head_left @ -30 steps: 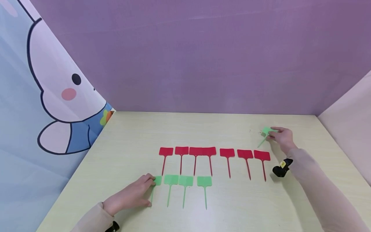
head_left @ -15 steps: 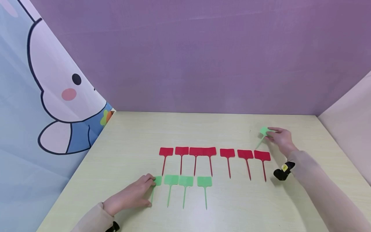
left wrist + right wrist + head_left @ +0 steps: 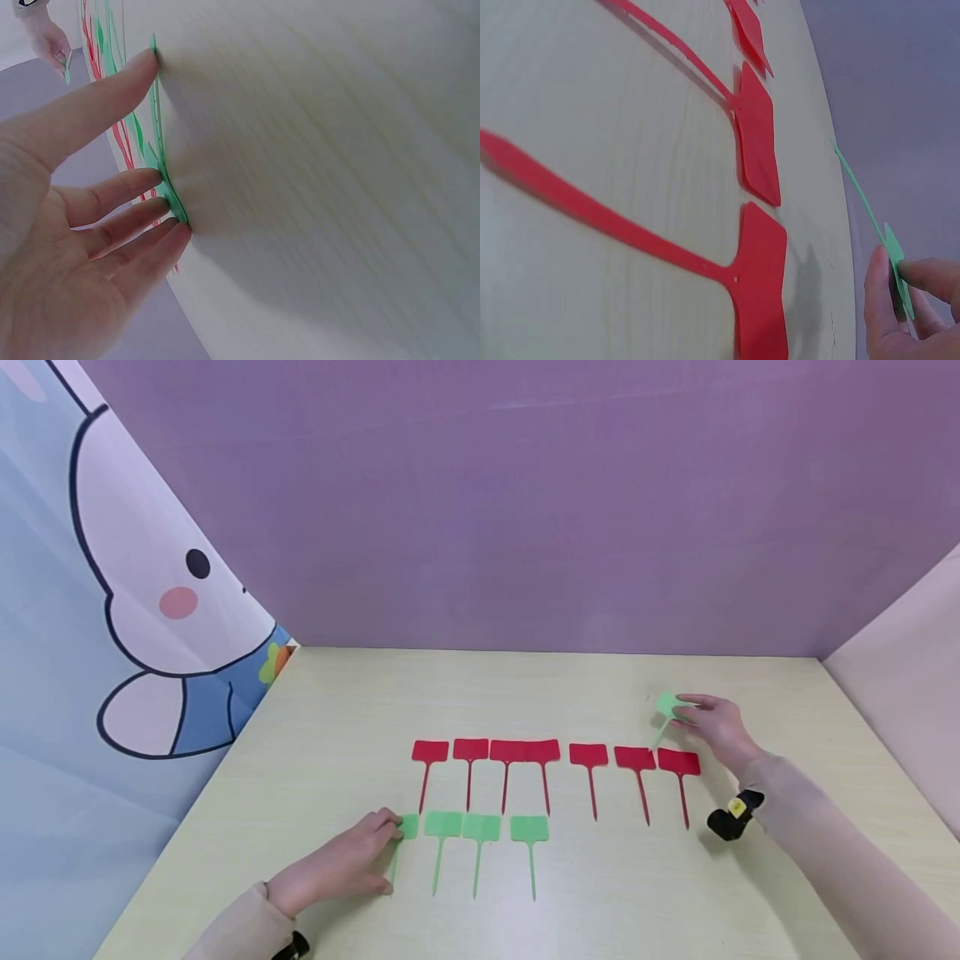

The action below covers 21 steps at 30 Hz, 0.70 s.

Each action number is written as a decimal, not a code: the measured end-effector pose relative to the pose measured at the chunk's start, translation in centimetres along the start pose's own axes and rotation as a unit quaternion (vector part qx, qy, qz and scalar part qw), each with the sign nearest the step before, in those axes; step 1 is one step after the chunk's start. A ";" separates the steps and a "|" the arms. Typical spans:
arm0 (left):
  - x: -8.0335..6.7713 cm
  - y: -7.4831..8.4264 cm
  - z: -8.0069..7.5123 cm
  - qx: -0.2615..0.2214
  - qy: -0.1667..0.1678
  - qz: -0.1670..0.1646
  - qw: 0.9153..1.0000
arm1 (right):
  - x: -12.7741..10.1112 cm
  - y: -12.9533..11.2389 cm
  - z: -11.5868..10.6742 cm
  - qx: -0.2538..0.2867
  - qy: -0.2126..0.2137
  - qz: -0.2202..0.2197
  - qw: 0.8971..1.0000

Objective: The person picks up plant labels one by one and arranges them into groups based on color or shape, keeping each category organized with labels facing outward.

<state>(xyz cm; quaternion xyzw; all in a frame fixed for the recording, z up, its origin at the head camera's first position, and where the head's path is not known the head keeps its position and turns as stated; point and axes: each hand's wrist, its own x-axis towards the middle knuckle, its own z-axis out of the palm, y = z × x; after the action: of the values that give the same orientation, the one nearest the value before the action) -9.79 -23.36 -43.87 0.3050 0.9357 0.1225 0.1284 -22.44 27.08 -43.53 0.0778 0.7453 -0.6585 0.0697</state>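
At the right of the head view my right hand pinches the head of a green plant label, its stem slanting down-left above the red row. The right wrist view shows this green label between thumb and fingers, raised off the table. At the left end of the front row my left hand rests its fingertips on another green plant label. In the left wrist view the thumb touches that label's stem end and the outstretched fingers touch its head.
Red T-shaped plant labels lie in a row across the middle, two with heads touching. In front lie more green labels. A purple panel rises behind the table, with a cartoon cloth at left.
My right hand has moved left with the green plant label, from behind the rightmost red label toward the one beside it. My left hand stays in place.
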 end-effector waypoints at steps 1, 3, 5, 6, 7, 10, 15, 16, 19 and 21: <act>0.0 0.0 0.0 -0.001 -0.002 -0.001 1.000 | -0.1 -0.1 0.1 0.005 -0.004 0.002 1.000; 0.0 0.0 0.0 -0.001 -0.001 -0.001 1.000 | -0.3 -0.2 0.4 0.008 -0.010 0.005 1.000; 0.0 0.0 0.0 -0.001 -0.002 -0.001 1.000 | -0.5 -0.4 0.6 0.011 -0.014 0.007 1.000; 0.1 0.0 0.0 -0.001 -0.001 0.000 1.000 | -0.6 -0.4 0.8 0.011 -0.016 0.008 1.000; 0.0 0.0 0.0 -0.001 -0.001 0.001 1.000 | -0.7 -0.5 0.9 0.014 -0.018 0.008 1.000; 0.0 0.0 0.0 0.001 0.000 0.001 1.000 | -0.9 -0.7 1.3 0.020 -0.026 0.010 0.999; 0.0 0.0 0.0 0.005 0.005 0.002 1.000 | -1.3 -0.8 1.9 0.007 -0.039 0.018 0.999; 0.0 0.0 0.0 0.005 0.006 0.003 1.000 | -1.4 -0.8 2.0 0.001 -0.041 0.018 0.999; 0.0 0.0 0.1 0.005 0.006 0.004 1.000 | -1.6 -0.8 2.4 -0.029 -0.045 0.021 0.998; 0.0 0.0 0.0 0.005 0.004 0.004 1.000 | -1.7 -0.7 2.7 -0.046 -0.049 0.018 0.998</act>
<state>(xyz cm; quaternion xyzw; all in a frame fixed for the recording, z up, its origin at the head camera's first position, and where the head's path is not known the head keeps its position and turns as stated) -9.76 -23.34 -43.90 0.3089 0.9355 0.1200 0.1226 -20.88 24.31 -42.82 0.0555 0.7691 -0.6249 0.1219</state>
